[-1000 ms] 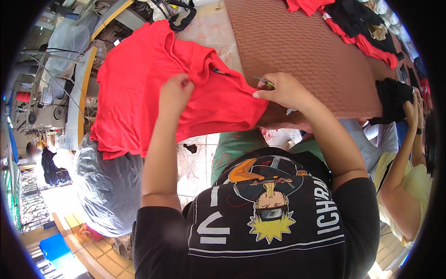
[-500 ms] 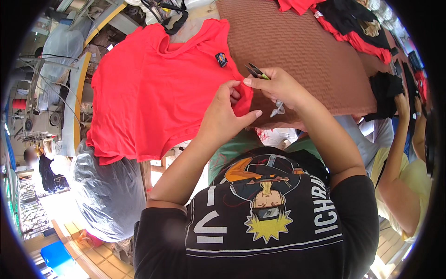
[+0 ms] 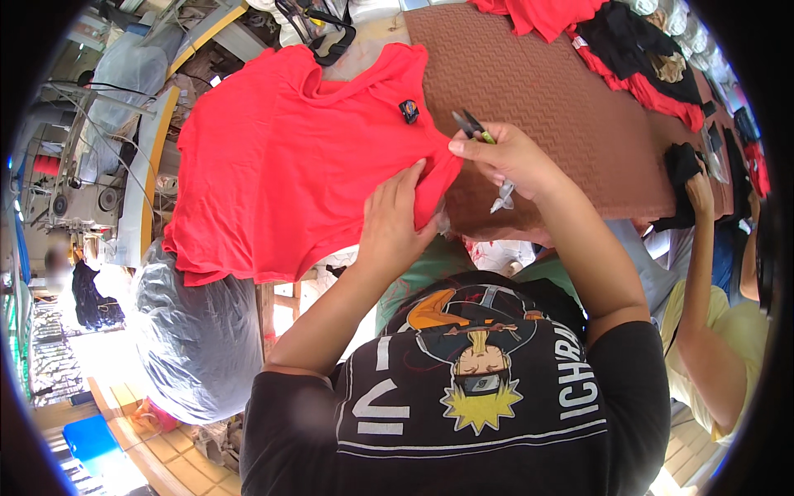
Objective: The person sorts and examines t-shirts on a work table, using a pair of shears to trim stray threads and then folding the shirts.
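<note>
A red garment [image 3: 248, 165] with a small black patch [image 3: 408, 112] is spread over the table's left part. My left hand [image 3: 395, 211] rests on its near right edge, fingers stretched along the cloth and thumb apart. Thread snips [image 3: 470, 124] with dark blades and a yellow-green part stick up from my right hand [image 3: 509, 159], which is closed round them. Its thumb and forefinger also pinch the garment's right corner, pulling it to a point. A whitish strip [image 3: 503, 197] hangs below that hand; what it is I cannot tell.
Brown textured cloth [image 3: 538, 91] covers the table. Black and red garments [image 3: 637, 50] lie at the far right. A co-worker's hand [image 3: 700, 194] touches black cloth [image 3: 680, 178] on the right. A large clear plastic bag [image 3: 194, 331] bulges below the table's left side. Black straps [image 3: 335, 41] lie beyond.
My left hand has opened from its curled grip and flattened onto the garment. My right hand keeps the snips and draws the pinched corner out slightly to the right.
</note>
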`<state>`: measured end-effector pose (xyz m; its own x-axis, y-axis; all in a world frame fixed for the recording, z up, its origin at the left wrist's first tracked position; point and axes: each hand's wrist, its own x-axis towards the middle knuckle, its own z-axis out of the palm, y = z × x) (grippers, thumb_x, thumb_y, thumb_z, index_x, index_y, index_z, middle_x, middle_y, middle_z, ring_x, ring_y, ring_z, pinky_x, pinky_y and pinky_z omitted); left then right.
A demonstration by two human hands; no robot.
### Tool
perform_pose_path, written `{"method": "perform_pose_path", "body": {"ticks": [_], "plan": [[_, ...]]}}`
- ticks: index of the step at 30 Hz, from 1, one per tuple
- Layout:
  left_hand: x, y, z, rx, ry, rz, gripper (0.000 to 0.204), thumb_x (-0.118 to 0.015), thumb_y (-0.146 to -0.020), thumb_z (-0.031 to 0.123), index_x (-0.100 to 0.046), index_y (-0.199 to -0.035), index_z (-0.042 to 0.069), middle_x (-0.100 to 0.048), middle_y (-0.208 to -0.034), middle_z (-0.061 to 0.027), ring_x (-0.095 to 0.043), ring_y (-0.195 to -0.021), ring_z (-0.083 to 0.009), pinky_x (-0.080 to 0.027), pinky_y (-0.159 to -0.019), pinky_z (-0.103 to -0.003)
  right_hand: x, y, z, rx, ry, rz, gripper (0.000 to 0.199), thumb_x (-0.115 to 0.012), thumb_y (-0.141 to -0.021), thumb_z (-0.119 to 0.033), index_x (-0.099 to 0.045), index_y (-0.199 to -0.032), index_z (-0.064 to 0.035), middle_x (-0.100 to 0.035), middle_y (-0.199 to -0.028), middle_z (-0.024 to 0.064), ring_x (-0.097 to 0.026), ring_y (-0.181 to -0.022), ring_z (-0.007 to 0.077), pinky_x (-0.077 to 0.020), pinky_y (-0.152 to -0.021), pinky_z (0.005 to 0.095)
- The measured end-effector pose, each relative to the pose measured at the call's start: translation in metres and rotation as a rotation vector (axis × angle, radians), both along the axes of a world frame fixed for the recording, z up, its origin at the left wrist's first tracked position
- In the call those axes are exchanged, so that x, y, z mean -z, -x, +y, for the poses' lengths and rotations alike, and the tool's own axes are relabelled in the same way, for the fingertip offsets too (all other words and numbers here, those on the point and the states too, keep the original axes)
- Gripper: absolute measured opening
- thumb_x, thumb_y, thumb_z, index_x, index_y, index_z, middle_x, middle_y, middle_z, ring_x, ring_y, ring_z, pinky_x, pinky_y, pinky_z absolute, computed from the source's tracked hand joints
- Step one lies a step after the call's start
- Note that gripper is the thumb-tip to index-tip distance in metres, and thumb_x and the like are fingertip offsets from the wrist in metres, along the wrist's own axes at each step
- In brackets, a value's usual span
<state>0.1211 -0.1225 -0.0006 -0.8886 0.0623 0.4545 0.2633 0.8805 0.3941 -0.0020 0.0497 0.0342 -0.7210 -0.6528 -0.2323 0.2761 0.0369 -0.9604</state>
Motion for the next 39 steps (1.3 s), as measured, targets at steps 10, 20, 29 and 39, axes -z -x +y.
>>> {"method": "perform_pose_path", "body": {"ticks": [10, 20, 29, 39], "plan": [[-0.045, 0.000, -0.086, 0.026, -0.330, -0.578, 0.018, -0.055, -0.089, 0.014, -0.060, -0.102, 0.001, -0.059, -0.075, -0.0102, -0.054, -0.067, -0.0144, -0.045, -0.067, -0.028, -0.025, 0.020, 0.014, 0.168, 0.129, 0.011, 0.028, -0.068, -0.082, -0.031, -0.056, -0.087, -0.0060, -0.037, -0.047, -0.0072, -0.028, -0.037, 0.0017, -0.0209, -0.036, 0.0200], [-0.031, 0.005, -0.086, -0.246, 0.183, -0.191, 0.027, -0.064, -0.069, 0.010, -0.058, -0.095, 0.007, -0.058, -0.087, -0.0116, -0.058, -0.087, -0.0305, -0.046, -0.073, -0.042, -0.111, 0.015, 0.071, 0.341, 0.897, 0.155, 0.016, -0.052, -0.094, -0.017, -0.056, -0.096, -0.0015, -0.060, -0.084, 0.0051, -0.033, -0.040, 0.0026, -0.0276, -0.034, 0.0156], [-0.098, -0.028, -0.112, 0.314, -0.694, -0.564, 0.022, -0.057, -0.080, 0.002, -0.059, -0.102, -0.001, -0.066, -0.096, -0.0067, -0.063, -0.086, -0.0155, -0.048, -0.075, -0.027, -0.158, 0.032, 0.178, 0.773, 0.843, 0.494, 0.024, -0.051, -0.093, -0.021, -0.054, -0.106, -0.0006, -0.053, -0.067, 0.0025, -0.040, -0.043, 0.0075, -0.0388, -0.040, 0.0175], [-0.028, 0.064, -0.213, -0.335, -1.707, -0.160, 0.042, -0.050, -0.093, 0.028, -0.049, -0.125, 0.001, -0.053, -0.127, -0.0152, -0.052, -0.115, -0.0284, -0.041, -0.101, -0.042, -0.151, 0.077, 0.047, 0.578, -0.317, 0.711, 0.028, -0.054, -0.091, -0.023, -0.053, -0.111, -0.0033, -0.060, -0.081, 0.0031, -0.049, -0.051, 0.0085, -0.0437, -0.050, 0.0217]]}}
